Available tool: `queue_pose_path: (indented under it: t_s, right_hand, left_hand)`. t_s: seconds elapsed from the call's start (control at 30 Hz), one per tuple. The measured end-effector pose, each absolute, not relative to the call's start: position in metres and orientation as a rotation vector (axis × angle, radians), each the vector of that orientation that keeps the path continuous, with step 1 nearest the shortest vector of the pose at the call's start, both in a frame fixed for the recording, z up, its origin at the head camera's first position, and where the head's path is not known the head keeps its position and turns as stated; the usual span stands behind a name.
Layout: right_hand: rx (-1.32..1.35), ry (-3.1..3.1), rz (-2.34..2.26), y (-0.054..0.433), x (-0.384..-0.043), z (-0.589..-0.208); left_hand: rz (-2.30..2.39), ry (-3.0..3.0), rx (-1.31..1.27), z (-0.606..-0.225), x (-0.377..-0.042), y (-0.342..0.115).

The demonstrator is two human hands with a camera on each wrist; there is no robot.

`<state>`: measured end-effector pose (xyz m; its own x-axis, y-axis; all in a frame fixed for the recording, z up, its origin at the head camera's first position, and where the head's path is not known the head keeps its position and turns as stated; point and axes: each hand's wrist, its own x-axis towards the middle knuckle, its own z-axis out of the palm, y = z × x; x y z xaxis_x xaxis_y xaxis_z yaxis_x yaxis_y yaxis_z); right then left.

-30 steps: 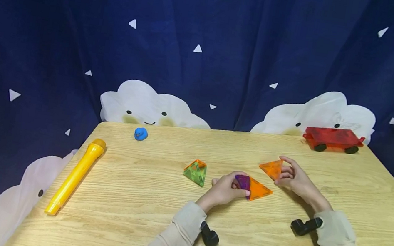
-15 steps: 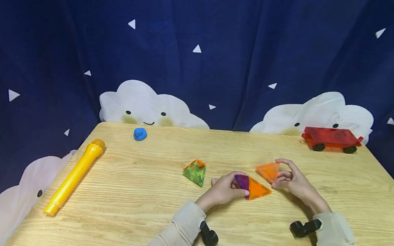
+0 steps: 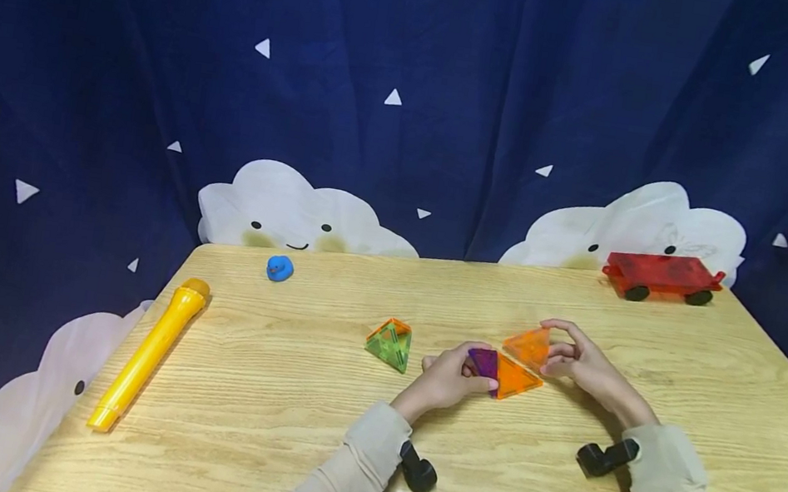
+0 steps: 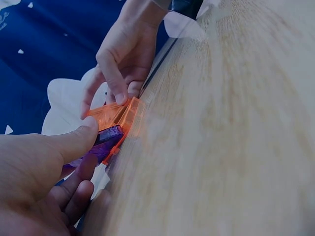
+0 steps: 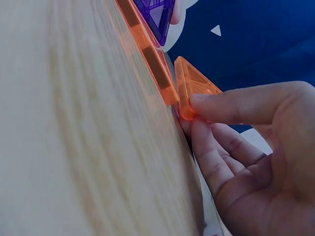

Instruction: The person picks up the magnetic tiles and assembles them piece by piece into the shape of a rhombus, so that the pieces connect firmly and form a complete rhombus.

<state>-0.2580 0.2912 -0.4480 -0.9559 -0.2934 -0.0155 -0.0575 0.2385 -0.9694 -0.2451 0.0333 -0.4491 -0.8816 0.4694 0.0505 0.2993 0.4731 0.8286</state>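
The right hand (image 3: pixel 585 365) pinches a loose orange triangle (image 3: pixel 529 347), tilted; the flat orange triangle (image 3: pixel 516 377) lies just below-left of this grip, beside the purple triangle (image 3: pixel 485 362) that the left hand (image 3: pixel 447 379) grips.

Your head camera looks forward and down from above the near edge of the surface (image 3: pixel 267 396), taking in both sleeves, both hands and the blue curtain (image 3: pixel 418 73) behind. Your left wrist camera sits low and very close behind the left hand (image 4: pixel 34 182), skimming along the wood toward the right hand (image 4: pixel 123 59). Your right wrist camera, equally close and low, faces back past the right hand's fingers (image 5: pixel 236 108). All 3 views share the orange tiles (image 3: pixel 521 361) between the hands.
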Motion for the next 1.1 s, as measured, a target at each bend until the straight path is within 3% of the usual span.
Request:
queue_pose_path:
  t_s: [0.83, 1.1]
  right_hand:
    - [-0.521, 2.288, -1.807, 0.2863, -0.258, -0.4483]
    - [-0.451, 2.34, -1.755, 0.2866, -0.2577, -0.4477]
  left_hand:
    - [1.381, 2.535, 0.651, -0.4483, -0.2454, 0.034]
    - [1.379, 2.547, 0.627, -0.4486, -0.2442, 0.0353]
